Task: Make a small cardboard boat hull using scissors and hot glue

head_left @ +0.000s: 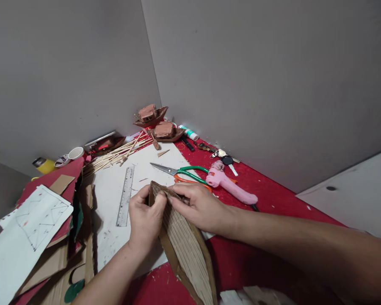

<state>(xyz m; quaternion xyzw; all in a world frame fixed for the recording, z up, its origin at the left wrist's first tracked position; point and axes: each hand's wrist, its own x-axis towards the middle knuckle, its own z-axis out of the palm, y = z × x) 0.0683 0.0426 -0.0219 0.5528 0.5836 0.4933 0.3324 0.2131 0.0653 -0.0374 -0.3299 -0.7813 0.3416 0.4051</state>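
Observation:
A cardboard boat hull (186,241) with a ribbed inner floor lies lengthwise between my hands, its pointed tip away from me. My left hand (147,216) grips the left side near the tip, thumb pressed inside. On the right side by the tip, my right hand (197,205) pinches the edge, its fingertips partly hidden. Just beyond are scissors (174,170) with green and orange handles and a pink glue gun (231,186). A clear ruler (125,197) rests on white paper (109,216) to the left.
Small model boats (167,131) stand in the far corner beside thin wooden sticks (114,154). Stacked cardboard and a drawn sheet (34,220) cover the left side. Keys (230,163) and a glue stick (189,132) lie near the wall. A yellow bottle (44,165) is far left.

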